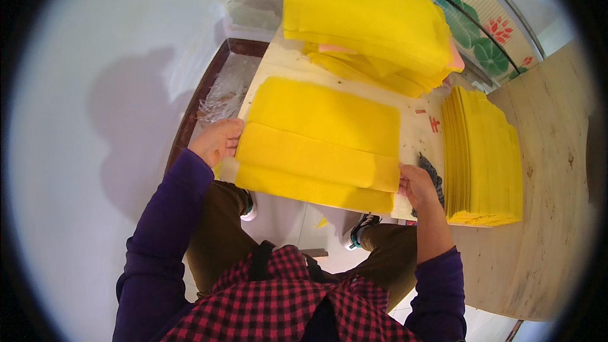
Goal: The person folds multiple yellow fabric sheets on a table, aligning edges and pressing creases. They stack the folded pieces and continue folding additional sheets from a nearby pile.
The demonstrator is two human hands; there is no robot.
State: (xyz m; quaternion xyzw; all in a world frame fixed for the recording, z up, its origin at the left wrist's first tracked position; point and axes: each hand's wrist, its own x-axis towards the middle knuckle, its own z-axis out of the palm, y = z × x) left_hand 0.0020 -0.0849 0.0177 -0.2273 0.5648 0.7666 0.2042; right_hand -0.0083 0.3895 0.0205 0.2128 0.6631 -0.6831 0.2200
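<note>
Your right hand (pixel 418 185) pinches the folded yellow cloth (pixel 329 114) at its right edge; your left hand (pixel 216 142) curls at the left edge — its grip I can't tell. Hands wide apart probably keep the fold straight. Soft and matte, it lies on the table (pixel 271 63), left of a dense yellow stack (pixel 487 158).

Stands as a wooden tabletop (pixel 418 141); carries a folded yellow fabric sheet (pixel 320 152) at the near edge, a yellow fabric heap (pixel 370 16) toward the far edge, a yellow fabric stack (pixel 484 158) toward the right edge.
</note>
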